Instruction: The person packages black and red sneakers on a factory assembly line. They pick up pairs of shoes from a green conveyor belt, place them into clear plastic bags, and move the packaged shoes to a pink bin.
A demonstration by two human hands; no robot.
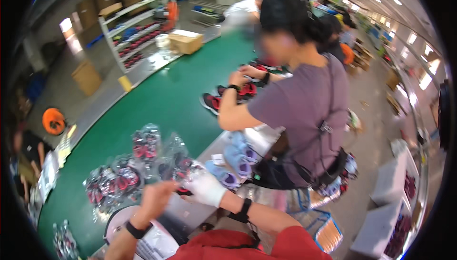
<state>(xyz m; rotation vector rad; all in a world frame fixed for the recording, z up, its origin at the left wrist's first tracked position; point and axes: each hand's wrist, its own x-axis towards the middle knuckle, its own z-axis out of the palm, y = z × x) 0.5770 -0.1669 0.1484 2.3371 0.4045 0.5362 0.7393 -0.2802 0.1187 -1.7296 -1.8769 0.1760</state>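
Note:
My right hand [208,189], in a white glove, closes on a black-and-red shoe [183,165] in a clear plastic bag, above the near edge of the green table. Beside it is my left hand [158,197], bare with a black wristband, its fingers drawn together close to the shoe. What those fingers pinch, if anything, is too blurred to tell. Several bagged black-and-red shoes [114,181] lie on the table just beyond my left hand. Another bagged pair [146,145] rests farther off. Light blue and lilac shoes [235,160] sit right of my right hand.
On my right a co-worker [304,93] handles black-and-red shoes [212,102] on the green table [157,100]. A cardboard box [185,42] and a shoe rack [138,34] stand beyond. White bins [381,222] stand at the lower right; a round pale-rimmed container [112,224] is near my left forearm.

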